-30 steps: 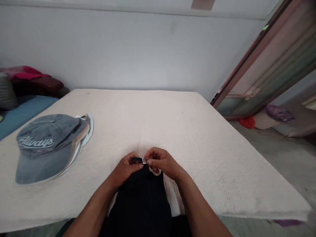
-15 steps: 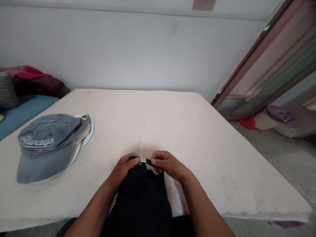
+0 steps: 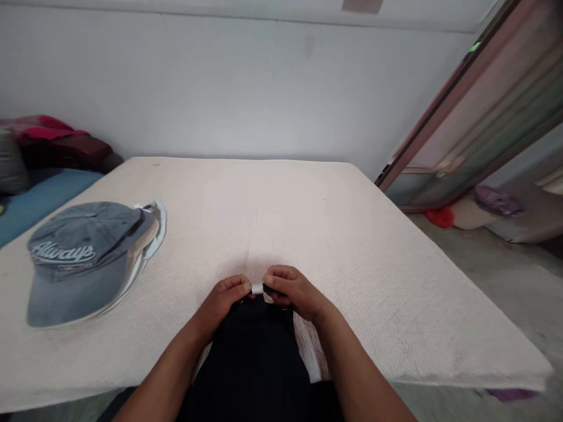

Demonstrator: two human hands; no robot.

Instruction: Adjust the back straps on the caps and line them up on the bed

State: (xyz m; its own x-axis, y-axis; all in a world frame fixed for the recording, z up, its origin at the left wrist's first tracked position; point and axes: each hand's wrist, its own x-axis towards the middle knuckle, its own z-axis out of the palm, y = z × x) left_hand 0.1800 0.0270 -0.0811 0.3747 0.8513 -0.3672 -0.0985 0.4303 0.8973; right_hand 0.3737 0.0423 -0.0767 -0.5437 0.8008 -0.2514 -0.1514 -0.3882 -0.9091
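Note:
A black cap (image 3: 259, 351) is at the near edge of the table, its back strap turned away from me. Across that strap sits a small silvery buckle (image 3: 257, 289). My left hand (image 3: 225, 302) pinches the strap just left of the buckle, thumb on top. On the other side, my right hand (image 3: 295, 293) grips the strap's end between thumb and fingers. The gap under the strap is mostly covered by my right fingers. To the left lies a stack of caps (image 3: 83, 258), topped by a grey one lettered "Always".
A cream textured cloth (image 3: 264, 217) covers the table up to the white wall (image 3: 220, 88). At far left is a blue seat (image 3: 57, 187) with a grey cushion (image 3: 13, 164). A sliding door (image 3: 440, 105) stands at right, with bundles (image 3: 477, 211) on the floor beyond.
My right hand has shifted slightly left and up, closer to the buckle. The buckle's face has tilted toward me, and the gap under the strap shows less.

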